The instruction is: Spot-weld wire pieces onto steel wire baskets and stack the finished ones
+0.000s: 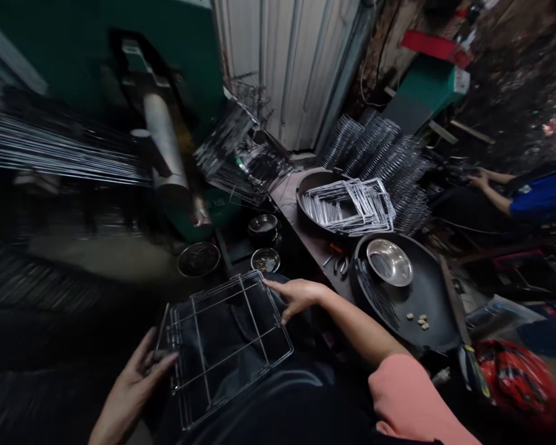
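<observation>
A rectangular wire frame with crossing bars lies over the dark-clad lap at the lower centre. At its left edge, my left hand grips the frame's side between thumb and fingers. My right hand is at the upper right corner, its index finger stretched along the wire and its thumb apart, near the right side. Beyond the frame are small metal bowls. To the right, a black round tray bears a shiny steel bowl, thin rods and several small pale pieces.
A black pan holds a pile of wire rectangles; pliers lie beside it. Stacked wire coils stand behind. A green machine is at the left. Another person in a blue sleeve sits at far right.
</observation>
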`<action>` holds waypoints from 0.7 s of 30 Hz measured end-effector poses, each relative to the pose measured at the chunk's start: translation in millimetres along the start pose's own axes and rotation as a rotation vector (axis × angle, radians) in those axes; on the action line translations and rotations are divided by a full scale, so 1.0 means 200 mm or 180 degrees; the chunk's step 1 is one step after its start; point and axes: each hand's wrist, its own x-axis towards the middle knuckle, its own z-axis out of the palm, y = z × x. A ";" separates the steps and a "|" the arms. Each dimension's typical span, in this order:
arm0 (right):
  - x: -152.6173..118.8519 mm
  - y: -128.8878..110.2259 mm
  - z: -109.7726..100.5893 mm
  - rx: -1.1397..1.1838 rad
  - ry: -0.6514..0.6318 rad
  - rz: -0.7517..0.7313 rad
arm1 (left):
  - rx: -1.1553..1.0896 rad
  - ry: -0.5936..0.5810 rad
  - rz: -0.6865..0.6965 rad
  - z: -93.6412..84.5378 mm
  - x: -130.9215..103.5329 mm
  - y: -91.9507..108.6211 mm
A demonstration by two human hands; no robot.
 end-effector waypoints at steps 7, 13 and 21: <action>-0.11 -0.15 -0.06 0.1942 0.1448 -0.0405 | 0.0333 0.1219 0.1199 -0.19 -0.20 0.15; 0.00 -0.46 -0.01 0.3438 0.1190 -0.0567 | 0.1212 -0.0209 0.3408 0.08 -0.36 0.08; -0.02 -0.43 0.11 0.3515 0.1358 -0.0361 | 0.3206 -0.0677 0.5719 0.25 -0.31 -0.01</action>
